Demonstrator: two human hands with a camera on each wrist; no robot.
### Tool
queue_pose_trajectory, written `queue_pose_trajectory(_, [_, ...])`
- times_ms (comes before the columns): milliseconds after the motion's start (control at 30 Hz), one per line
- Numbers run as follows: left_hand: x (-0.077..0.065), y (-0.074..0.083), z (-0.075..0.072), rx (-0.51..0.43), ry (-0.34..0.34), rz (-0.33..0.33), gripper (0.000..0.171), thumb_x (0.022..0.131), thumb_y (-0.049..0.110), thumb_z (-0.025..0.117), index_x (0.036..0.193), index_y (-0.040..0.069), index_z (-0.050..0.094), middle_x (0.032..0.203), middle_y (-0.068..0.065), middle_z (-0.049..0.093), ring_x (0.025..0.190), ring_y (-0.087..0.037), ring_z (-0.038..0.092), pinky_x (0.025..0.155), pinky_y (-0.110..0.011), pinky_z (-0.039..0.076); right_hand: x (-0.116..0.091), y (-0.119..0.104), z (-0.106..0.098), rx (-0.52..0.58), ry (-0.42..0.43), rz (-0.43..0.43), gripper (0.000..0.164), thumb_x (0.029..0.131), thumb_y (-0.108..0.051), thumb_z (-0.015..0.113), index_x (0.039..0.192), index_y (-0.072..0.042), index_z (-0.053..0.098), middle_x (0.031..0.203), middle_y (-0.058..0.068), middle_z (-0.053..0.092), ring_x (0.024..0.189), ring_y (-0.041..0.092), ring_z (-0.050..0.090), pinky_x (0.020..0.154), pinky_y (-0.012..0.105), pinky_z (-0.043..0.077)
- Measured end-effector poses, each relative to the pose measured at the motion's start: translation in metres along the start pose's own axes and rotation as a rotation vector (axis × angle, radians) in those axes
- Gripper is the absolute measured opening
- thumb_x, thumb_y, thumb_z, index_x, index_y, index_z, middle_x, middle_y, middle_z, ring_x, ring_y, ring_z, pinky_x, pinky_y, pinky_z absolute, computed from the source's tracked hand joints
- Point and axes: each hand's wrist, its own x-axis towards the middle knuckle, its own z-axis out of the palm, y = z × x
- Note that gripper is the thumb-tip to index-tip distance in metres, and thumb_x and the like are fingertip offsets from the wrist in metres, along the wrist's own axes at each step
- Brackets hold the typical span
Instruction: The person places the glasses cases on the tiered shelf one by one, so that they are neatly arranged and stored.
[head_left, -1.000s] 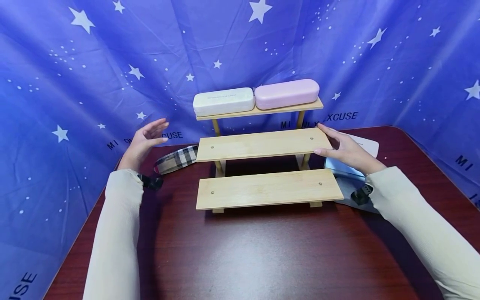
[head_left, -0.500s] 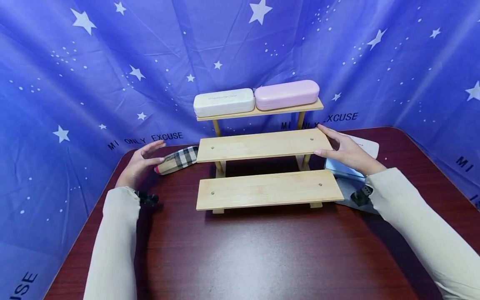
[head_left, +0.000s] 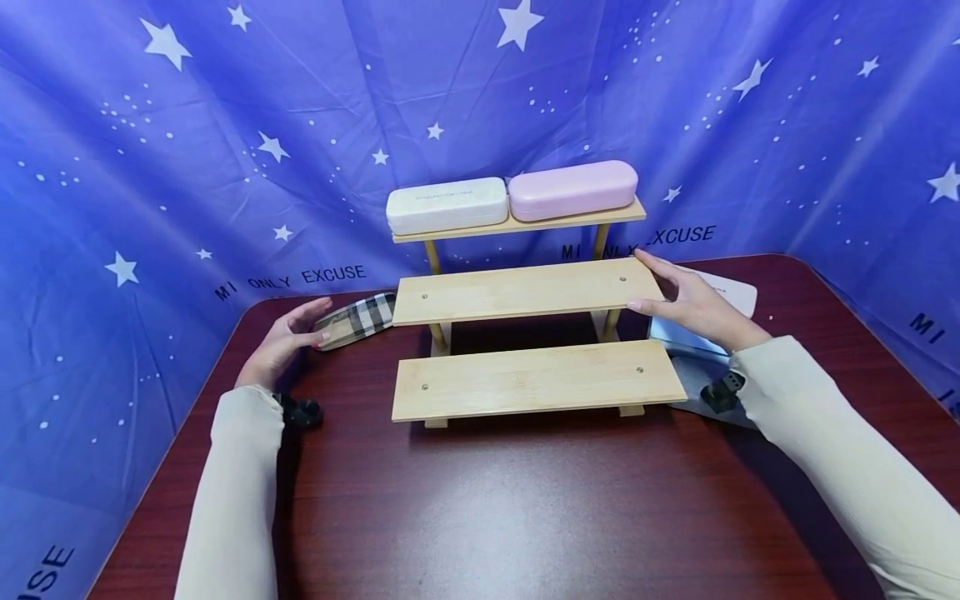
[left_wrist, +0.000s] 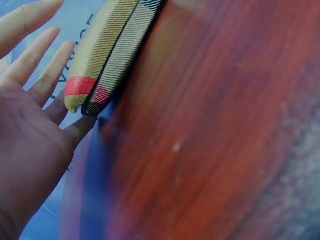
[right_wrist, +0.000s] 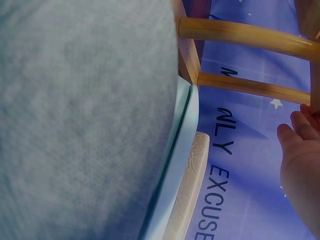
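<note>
A plaid glasses case [head_left: 363, 318] lies on the table, left of a three-tier wooden rack [head_left: 525, 287]. My left hand [head_left: 281, 346] is at its near end, thumb in front and fingers toward the back. In the left wrist view the fingers [left_wrist: 45, 80] spread loosely beside the case's red-striped tip [left_wrist: 82, 86]. My right hand [head_left: 697, 300] grips the right end of the rack's middle shelf, thumb at the front edge, fingertips at the back edge. On the top shelf sit a white glasses case [head_left: 447, 207] and a pink one [head_left: 573, 190], side by side.
Right of the rack, partly behind my right arm, are a light blue case [head_left: 686, 336], a cream-white case [head_left: 733, 292] and a grey item [head_left: 693, 393]. The grey surface [right_wrist: 85, 110] looms large in the right wrist view. A blue starry curtain [head_left: 300, 100] surrounds the dark red table [head_left: 525, 517].
My left hand has come down from above the table to the near end of the plaid glasses case. My right hand stays on the middle shelf, and the rack has not moved.
</note>
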Motion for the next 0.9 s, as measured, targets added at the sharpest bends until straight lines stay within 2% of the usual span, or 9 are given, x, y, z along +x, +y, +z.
queue_pose_trajectory(67, [0.0, -0.003, 0.001, -0.018, 0.008, -0.01, 0.066, 0.082, -0.016, 0.057, 0.143, -0.007, 0.031, 0.121, 0.016, 0.056, 0.129, -0.014, 0.036, 0.09, -0.013, 0.039, -0.001, -0.001, 0.0, 0.008, -0.001, -0.003, 0.086, 0.087, -0.031, 0.067, 0.152, -0.02, 0.012, 0.157, 0.005, 0.013, 0.142, 0.028, 0.017, 0.111, 0.051, 0.023])
queue_pose_trajectory(200, [0.0, -0.009, 0.002, -0.014, 0.024, -0.006, 0.068, 0.08, -0.018, 0.057, 0.142, -0.009, 0.031, 0.12, 0.016, 0.056, 0.12, -0.011, 0.042, 0.09, -0.012, 0.039, -0.002, -0.001, 0.001, 0.009, 0.0, -0.003, 0.087, 0.087, -0.034, 0.067, 0.152, -0.02, 0.011, 0.157, 0.005, 0.013, 0.142, 0.029, 0.017, 0.11, 0.052, 0.023])
queue_pose_trajectory(333, [-0.002, -0.013, 0.002, 0.061, 0.033, -0.015, 0.071, 0.078, -0.018, 0.061, 0.142, -0.007, 0.033, 0.124, 0.013, 0.054, 0.111, -0.003, 0.045, 0.089, -0.011, 0.039, -0.002, -0.001, 0.002, 0.009, -0.001, -0.007, 0.086, 0.087, -0.034, 0.067, 0.152, -0.022, 0.012, 0.157, 0.006, 0.013, 0.142, 0.028, 0.017, 0.111, 0.052, 0.023])
queue_pose_trajectory(533, [-0.001, -0.013, 0.001, 0.205, 0.015, -0.077, 0.079, 0.077, -0.013, 0.066, 0.145, -0.004, 0.027, 0.138, -0.004, 0.042, 0.108, -0.001, 0.045, 0.088, -0.009, 0.038, -0.001, -0.001, 0.002, 0.022, 0.001, -0.011, 0.085, 0.087, -0.03, 0.067, 0.152, -0.019, 0.013, 0.157, 0.005, 0.013, 0.142, 0.028, 0.017, 0.111, 0.051, 0.023])
queue_pose_trajectory(700, [0.0, -0.009, 0.003, 0.29, 0.012, -0.14, 0.084, 0.076, -0.009, 0.069, 0.147, 0.001, 0.027, 0.132, -0.006, 0.044, 0.1, -0.002, 0.048, 0.085, -0.01, 0.039, 0.0, 0.002, 0.002, 0.03, 0.001, -0.009, 0.086, 0.087, -0.027, 0.068, 0.152, -0.019, 0.012, 0.157, 0.006, 0.013, 0.142, 0.028, 0.018, 0.111, 0.05, 0.023])
queue_pose_trajectory(900, [0.001, -0.007, 0.007, 0.349, 0.054, -0.145, 0.083, 0.074, -0.007, 0.072, 0.146, 0.001, 0.031, 0.125, -0.004, 0.049, 0.096, 0.0, 0.05, 0.082, -0.01, 0.04, 0.0, 0.002, 0.001, 0.026, 0.003, -0.006, 0.086, 0.087, -0.028, 0.067, 0.152, -0.02, 0.012, 0.157, 0.007, 0.013, 0.141, 0.029, 0.019, 0.111, 0.05, 0.023])
